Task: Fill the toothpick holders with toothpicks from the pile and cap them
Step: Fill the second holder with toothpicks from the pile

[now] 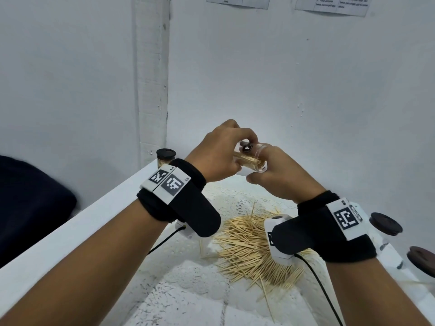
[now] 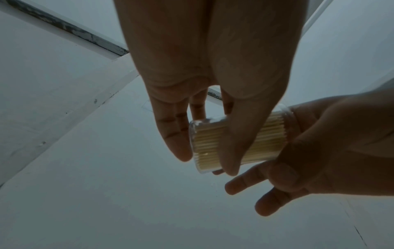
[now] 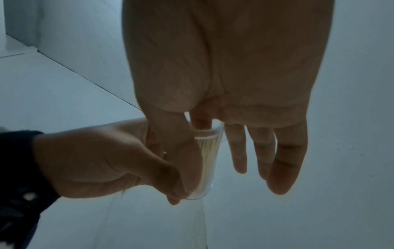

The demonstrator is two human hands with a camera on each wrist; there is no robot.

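Observation:
A clear toothpick holder (image 1: 249, 158) packed with toothpicks lies tilted on its side in the air above the table. My left hand (image 1: 219, 156) grips its body, thumb and fingers wrapped round it (image 2: 266, 139). My right hand (image 1: 270, 175) is at the holder's open end, where the toothpick tips show. There the thumb and index finger pinch the rim (image 3: 208, 160), while the other three fingers hang straight. The loose toothpick pile (image 1: 247, 245) lies on the white lace cloth below my wrists.
A filled holder with a dark cap (image 1: 166, 158) stands at the back left by the wall corner. Two loose dark caps (image 1: 386, 223) (image 1: 423, 260) lie at the right. A white raised edge (image 1: 94, 208) runs along the left, with a dark object (image 1: 30, 203) beyond it.

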